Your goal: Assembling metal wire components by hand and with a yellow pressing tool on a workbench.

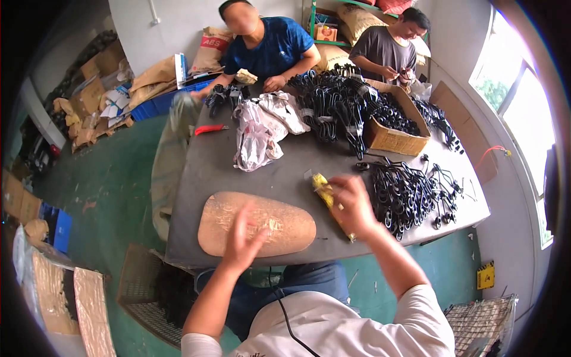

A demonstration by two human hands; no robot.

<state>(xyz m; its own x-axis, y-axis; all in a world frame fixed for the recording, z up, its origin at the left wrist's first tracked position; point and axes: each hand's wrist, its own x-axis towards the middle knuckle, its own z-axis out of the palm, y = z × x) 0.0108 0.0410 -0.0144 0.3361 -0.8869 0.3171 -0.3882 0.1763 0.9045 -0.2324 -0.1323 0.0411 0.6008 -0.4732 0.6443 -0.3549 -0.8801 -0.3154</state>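
My left hand [242,241] hovers over a tan wooden board [282,225] with rounded ends and a worn, scratched middle. Its fingers are spread, and nothing is in them. To the right, my right hand [352,205] is over a long, narrow yellow packet [322,184] lying on the grey table. Motion smears these fingers, so whether they grip the packet or only touch it cannot be made out. Right of this hand lies a spread pile of black hooked pieces with rings [401,193], perhaps hanger parts.
Bundled black hangers [333,107] and a cardboard box [392,141] of small black parts stand farther back. White plastic bags [259,134] and a red-handled tool [209,129] lie at the left. Two people work across the grey table [202,172]. A crate [140,285] is below left.
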